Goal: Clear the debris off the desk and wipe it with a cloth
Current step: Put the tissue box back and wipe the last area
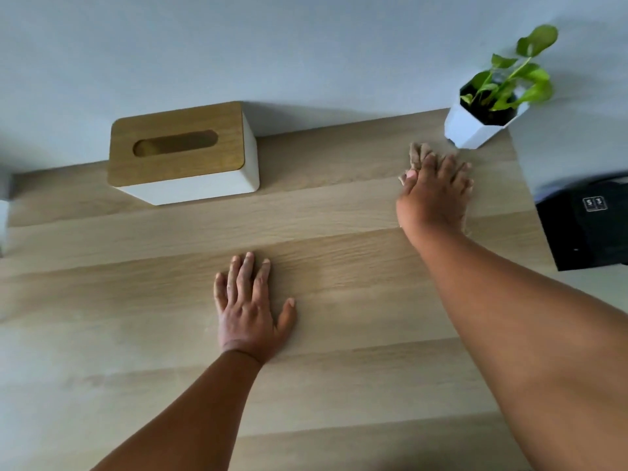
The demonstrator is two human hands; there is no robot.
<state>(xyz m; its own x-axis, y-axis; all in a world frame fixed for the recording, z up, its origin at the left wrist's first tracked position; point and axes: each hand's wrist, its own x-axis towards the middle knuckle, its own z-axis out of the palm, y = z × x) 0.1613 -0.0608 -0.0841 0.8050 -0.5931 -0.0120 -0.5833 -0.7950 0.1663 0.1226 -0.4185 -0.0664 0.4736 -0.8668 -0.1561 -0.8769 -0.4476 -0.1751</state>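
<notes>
The light wooden desk [339, 300] fills most of the view. My right hand [435, 192] reaches to the far right part of the desk and presses flat on a small beige cloth [416, 154], which pokes out past my fingertips and thumb. Most of the cloth is hidden under the palm. My left hand [253, 307] lies flat on the middle of the desk, fingers spread, holding nothing. I see no loose debris on the wood.
A white tissue box with a wooden lid [183, 151] stands at the back left against the wall. A white pot with a green plant [486, 117] sits at the back right corner, just beyond the cloth. A black object [588, 226] lies off the desk's right edge.
</notes>
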